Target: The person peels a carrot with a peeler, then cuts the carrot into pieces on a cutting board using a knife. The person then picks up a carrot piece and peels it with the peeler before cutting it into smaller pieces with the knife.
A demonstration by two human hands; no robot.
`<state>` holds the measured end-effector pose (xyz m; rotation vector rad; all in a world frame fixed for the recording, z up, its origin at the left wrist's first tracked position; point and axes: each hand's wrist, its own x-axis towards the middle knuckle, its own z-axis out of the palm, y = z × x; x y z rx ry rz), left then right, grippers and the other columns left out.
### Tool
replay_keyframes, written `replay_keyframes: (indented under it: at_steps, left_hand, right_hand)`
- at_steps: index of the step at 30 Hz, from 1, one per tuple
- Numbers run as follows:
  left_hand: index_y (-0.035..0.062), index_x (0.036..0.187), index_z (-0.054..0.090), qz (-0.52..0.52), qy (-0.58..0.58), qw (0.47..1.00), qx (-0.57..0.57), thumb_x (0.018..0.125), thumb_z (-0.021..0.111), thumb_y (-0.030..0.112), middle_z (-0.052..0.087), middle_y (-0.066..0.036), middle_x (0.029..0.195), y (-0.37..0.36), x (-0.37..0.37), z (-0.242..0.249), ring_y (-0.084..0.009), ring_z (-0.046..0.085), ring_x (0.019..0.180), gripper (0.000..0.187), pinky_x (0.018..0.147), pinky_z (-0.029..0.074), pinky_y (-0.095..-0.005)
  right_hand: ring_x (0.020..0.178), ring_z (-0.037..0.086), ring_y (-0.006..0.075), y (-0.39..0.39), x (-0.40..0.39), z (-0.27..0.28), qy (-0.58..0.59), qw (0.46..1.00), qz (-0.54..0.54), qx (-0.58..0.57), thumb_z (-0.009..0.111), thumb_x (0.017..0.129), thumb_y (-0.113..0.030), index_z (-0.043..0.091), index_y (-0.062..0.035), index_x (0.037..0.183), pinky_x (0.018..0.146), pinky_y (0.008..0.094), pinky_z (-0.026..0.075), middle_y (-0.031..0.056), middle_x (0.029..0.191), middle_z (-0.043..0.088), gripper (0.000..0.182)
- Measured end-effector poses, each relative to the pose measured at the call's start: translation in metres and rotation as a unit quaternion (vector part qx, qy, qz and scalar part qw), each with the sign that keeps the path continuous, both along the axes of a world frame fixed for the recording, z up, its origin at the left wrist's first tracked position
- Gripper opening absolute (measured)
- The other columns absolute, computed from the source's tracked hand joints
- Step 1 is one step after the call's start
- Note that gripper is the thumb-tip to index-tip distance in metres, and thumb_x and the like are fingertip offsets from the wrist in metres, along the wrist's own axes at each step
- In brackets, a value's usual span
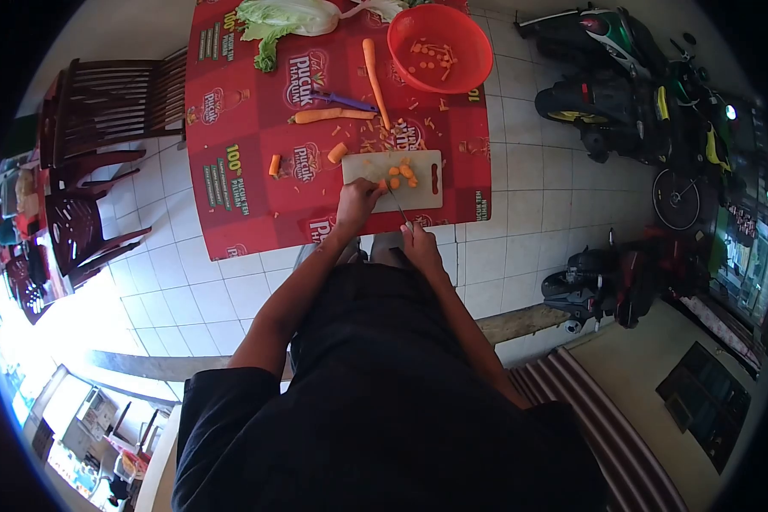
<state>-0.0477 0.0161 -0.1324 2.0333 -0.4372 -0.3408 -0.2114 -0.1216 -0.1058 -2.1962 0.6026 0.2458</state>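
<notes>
A pale cutting board (pixel 418 197) lies near the front edge of the table, with cut carrot slices (pixel 405 173) on it. My left hand (pixel 361 201) is closed at the board's left side, its fingertips pinching a piece of carrot (pixel 382 185) that they mostly cover. My right hand (pixel 421 247) grips the handle of a knife (pixel 398 205) at the board's front edge. The blade points away from me, up beside the left fingertips. Just beyond the board's upper left corner lies a carrot chunk (pixel 338 153).
Farther back are two whole carrots (pixel 374 81) (pixel 333 114), a purple-handled peeler (pixel 343 101), and a leafy cabbage (pixel 290 17). A red bowl (pixel 395 60) with carrot pieces stands at the back right. Chairs (pixel 119 98) are left, motorbikes (pixel 606 111) right.
</notes>
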Motion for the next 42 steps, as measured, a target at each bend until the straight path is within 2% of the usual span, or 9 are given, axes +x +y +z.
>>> replay_keyframes:
  at_steps: [4, 28, 42]
  left_hand:
    - [-0.0016, 0.089, 0.076, -0.001, 0.005, 1.000, -0.009, 0.083, 0.083, 0.017, 0.072, -0.019, 0.083, 0.001, 0.000, 0.000, -0.0344, 0.072, 0.074, 0.021, 0.066, 0.056, -0.0406]
    - [-0.0022, 0.086, 0.077, 0.002, 0.042, 0.999, 0.025, 0.084, 0.082, 0.021, 0.072, -0.019, 0.080, -0.001, 0.004, 0.004, -0.0335, 0.072, 0.071, 0.024, 0.064, 0.056, -0.0407]
    - [-0.0025, 0.086, 0.076, 0.008, 0.018, 1.000, 0.012, 0.084, 0.082, 0.023, 0.072, -0.019, 0.079, -0.001, 0.005, -0.002, -0.0322, 0.072, 0.068, 0.026, 0.062, 0.056, -0.0394]
  right_hand:
    - [0.084, 0.065, 0.0531, 0.001, -0.002, -0.002, -0.004, 1.000, 0.004, -0.004, 0.052, 0.106, -0.034, 0.061, 0.0038, 0.100, 0.070, 0.0586, 0.051, 0.0327, 0.082, 0.066, 0.039]
    - [0.082, 0.065, 0.0544, 0.003, 0.010, -0.001, 0.003, 0.999, 0.013, -0.032, 0.050, 0.106, -0.036, 0.059, 0.0049, 0.097, 0.071, 0.0613, 0.050, 0.0340, 0.082, 0.065, 0.043]
    - [0.084, 0.065, 0.0538, 0.002, 0.014, 0.002, 0.020, 0.999, 0.026, -0.039, 0.050, 0.106, -0.034, 0.058, 0.0061, 0.097, 0.072, 0.0610, 0.050, 0.0338, 0.082, 0.065, 0.042]
